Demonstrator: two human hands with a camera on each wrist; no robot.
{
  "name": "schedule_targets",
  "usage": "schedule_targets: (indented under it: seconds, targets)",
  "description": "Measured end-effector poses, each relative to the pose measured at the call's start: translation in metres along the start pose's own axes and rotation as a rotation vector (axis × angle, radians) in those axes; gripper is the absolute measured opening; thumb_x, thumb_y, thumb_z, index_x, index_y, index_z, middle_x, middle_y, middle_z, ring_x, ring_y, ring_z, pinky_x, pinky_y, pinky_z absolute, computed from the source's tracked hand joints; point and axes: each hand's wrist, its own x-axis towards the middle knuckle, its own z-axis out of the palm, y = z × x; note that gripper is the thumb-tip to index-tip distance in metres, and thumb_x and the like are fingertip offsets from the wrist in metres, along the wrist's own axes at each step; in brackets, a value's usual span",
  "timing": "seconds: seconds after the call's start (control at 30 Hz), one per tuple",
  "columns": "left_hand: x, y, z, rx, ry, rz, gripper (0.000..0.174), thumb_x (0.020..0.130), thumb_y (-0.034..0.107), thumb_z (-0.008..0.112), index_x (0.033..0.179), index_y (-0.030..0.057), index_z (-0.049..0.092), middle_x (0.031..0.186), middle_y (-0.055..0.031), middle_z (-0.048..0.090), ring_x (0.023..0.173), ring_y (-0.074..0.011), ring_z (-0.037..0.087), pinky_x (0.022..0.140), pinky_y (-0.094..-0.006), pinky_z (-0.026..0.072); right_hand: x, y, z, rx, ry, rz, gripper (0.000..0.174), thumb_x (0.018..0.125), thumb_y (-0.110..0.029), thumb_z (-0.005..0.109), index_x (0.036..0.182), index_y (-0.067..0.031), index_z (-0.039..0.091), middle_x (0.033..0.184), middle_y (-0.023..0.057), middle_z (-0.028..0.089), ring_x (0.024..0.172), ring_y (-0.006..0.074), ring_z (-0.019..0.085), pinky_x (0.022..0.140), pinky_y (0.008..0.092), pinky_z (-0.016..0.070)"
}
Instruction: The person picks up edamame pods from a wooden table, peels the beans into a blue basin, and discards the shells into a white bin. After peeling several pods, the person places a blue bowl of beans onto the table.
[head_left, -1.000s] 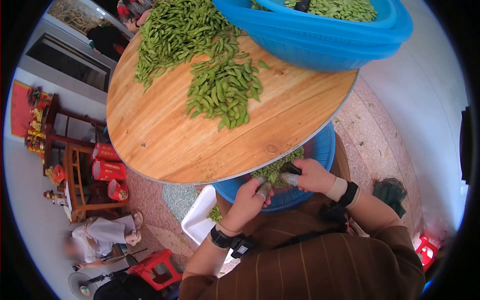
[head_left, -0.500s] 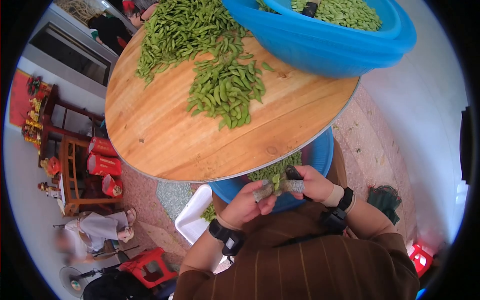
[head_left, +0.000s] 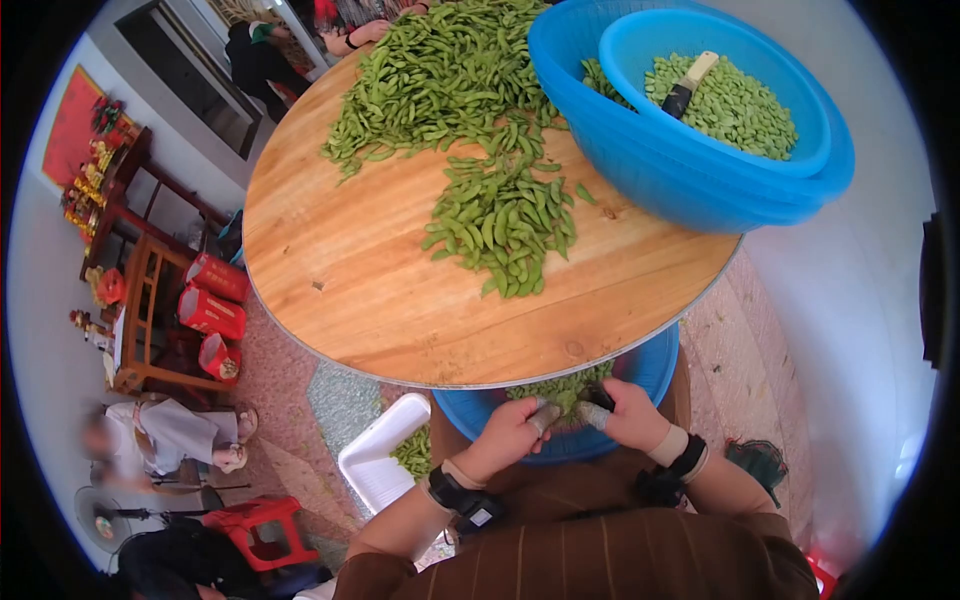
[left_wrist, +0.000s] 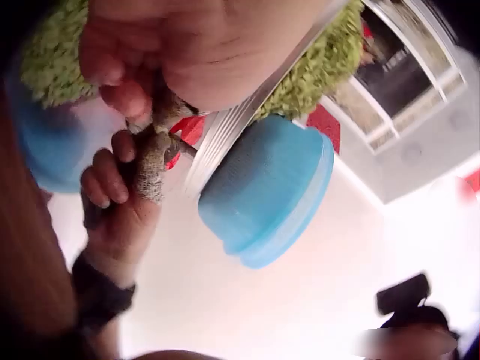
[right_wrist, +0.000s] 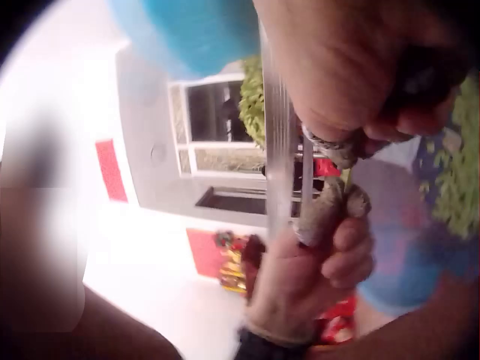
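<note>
Both hands meet over a blue basin (head_left: 655,370) of shelled green beans (head_left: 545,384), partly under the table's edge. My left hand (head_left: 503,437) has grey wraps on its thumb and a finger, and it pinches a small green bean pod (right_wrist: 346,175). Opposite it, my right hand (head_left: 635,418), its thumb wrapped in grey too, pinches the same pod with fingertips close against the left ones. Something dark lies along the right index finger. Most of the pod is hidden by the wrapped fingertips. In the left wrist view the thumbs nearly touch.
The round wooden table (head_left: 350,290) carries heaped green pods (head_left: 440,90), a smaller pile (head_left: 505,225) and blue baskets (head_left: 690,190). A black-handled tool (head_left: 688,85) lies on beans there. A white crate (head_left: 375,470) stands lower left; a seated person (head_left: 170,435) is beyond.
The head view has tilted up, showing more of the upper baskets. Half a second ago a green pod showed between the joined hands; now the fingertips mostly cover it.
</note>
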Motion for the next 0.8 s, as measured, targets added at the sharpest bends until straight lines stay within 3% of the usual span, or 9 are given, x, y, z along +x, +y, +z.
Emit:
schedule_targets:
  seconds: [0.07, 0.13, 0.17, 0.23, 0.43, 0.5, 0.57, 0.77, 0.8]
  targets:
    - [0.001, -0.002, 0.005, 0.404, 0.156, 0.088, 0.016, 0.091, 0.017, 0.054, 0.088, 0.0018, 0.058, 0.071, -0.0068, 0.060, 0.062, -0.0097, 0.058, 0.054, -0.0278, 0.0472, 0.006, 0.016, -0.001, -0.651, 0.421, -0.697, 0.023, 0.085, -0.024, 0.067, 0.093, -0.0035, 0.061, 0.065, -0.0018, 0.052, 0.052, 0.0075, 0.048, 0.049, 0.0248, 0.0407]
    - [0.001, -0.004, 0.011, 0.647, 0.223, 0.565, 0.014, 0.091, 0.009, 0.048, 0.085, 0.0019, 0.059, 0.064, -0.0027, 0.058, 0.052, -0.0108, 0.054, 0.047, -0.0243, 0.0424, 0.001, 0.004, -0.003, -0.722, 0.309, -0.626, 0.025, 0.082, -0.022, 0.068, 0.093, -0.0021, 0.060, 0.071, 0.0085, 0.056, 0.060, 0.0163, 0.055, 0.055, 0.0291, 0.0441]
    - [0.001, -0.004, 0.012, 0.645, 0.226, 0.566, 0.014, 0.091, 0.009, 0.048, 0.085, 0.0019, 0.059, 0.064, -0.0027, 0.058, 0.052, -0.0108, 0.054, 0.047, -0.0243, 0.0424, -0.003, -0.001, -0.003, -0.782, 0.202, -0.548, 0.027, 0.079, -0.021, 0.070, 0.093, -0.0006, 0.060, 0.077, 0.0189, 0.061, 0.068, 0.0252, 0.063, 0.062, 0.0334, 0.0476]
    - [-0.004, 0.010, 0.015, 0.369, 0.032, 0.187, 0.014, 0.091, 0.005, 0.045, 0.088, 0.0018, 0.058, 0.070, -0.0028, 0.059, 0.057, -0.0112, 0.056, 0.051, -0.0244, 0.0446, -0.005, -0.005, -0.003, -0.559, 0.156, -0.401, 0.028, 0.079, -0.022, 0.070, 0.093, -0.0005, 0.060, 0.079, 0.0188, 0.062, 0.070, 0.0254, 0.063, 0.063, 0.0331, 0.0479]
    - [-0.011, 0.006, 0.005, -0.095, -0.283, -0.020, 0.014, 0.091, 0.002, 0.042, 0.092, 0.0025, 0.056, 0.081, -0.0030, 0.059, 0.067, -0.0106, 0.057, 0.060, -0.0236, 0.0469, -0.004, -0.001, -0.009, -0.357, 0.017, -0.272, 0.029, 0.078, -0.025, 0.071, 0.093, -0.0017, 0.062, 0.076, 0.0136, 0.063, 0.067, 0.0203, 0.061, 0.062, 0.0319, 0.0471]
    - [-0.010, 0.003, 0.003, -0.036, -0.261, -0.005, 0.013, 0.092, 0.003, 0.042, 0.092, 0.0027, 0.055, 0.081, -0.0029, 0.059, 0.067, -0.0106, 0.057, 0.059, -0.0239, 0.0471, -0.003, 0.000, -0.008, -0.492, 0.033, -0.369, 0.026, 0.078, -0.022, 0.072, 0.093, -0.0035, 0.063, 0.072, 0.0088, 0.063, 0.062, 0.0150, 0.057, 0.058, 0.0317, 0.0456]
    - [-0.010, 0.002, 0.003, 0.022, -0.239, 0.010, 0.013, 0.092, 0.005, 0.042, 0.091, 0.0030, 0.055, 0.080, -0.0029, 0.059, 0.066, -0.0106, 0.058, 0.058, -0.0242, 0.0472, -0.005, -0.012, 0.001, -0.781, 0.063, -0.411, 0.022, 0.075, -0.019, 0.071, 0.086, -0.0032, 0.061, 0.071, 0.0124, 0.061, 0.064, 0.0283, 0.059, 0.061, 0.0352, 0.0474]
    - [-0.028, -0.007, -0.013, 0.483, 0.058, 0.239, 0.008, 0.087, 0.004, 0.049, 0.089, 0.0007, 0.056, 0.076, -0.0096, 0.062, 0.068, -0.0147, 0.063, 0.059, -0.0297, 0.0504, -0.006, -0.021, 0.009, -0.955, 0.160, -0.543, 0.018, 0.068, -0.015, 0.065, 0.079, -0.0039, 0.057, 0.075, 0.0168, 0.058, 0.073, 0.0364, 0.058, 0.061, 0.0442, 0.0473]
    - [-0.037, -0.014, -0.024, 0.611, 0.207, 0.291, 0.009, 0.084, 0.006, 0.052, 0.090, 0.0008, 0.057, 0.077, -0.0154, 0.062, 0.070, -0.0256, 0.063, 0.061, -0.0361, 0.0501, -0.010, -0.031, 0.007, -0.964, 0.156, -0.543, 0.018, 0.068, -0.015, 0.065, 0.079, -0.0039, 0.057, 0.075, 0.0168, 0.058, 0.073, 0.0364, 0.058, 0.061, 0.0442, 0.0473]
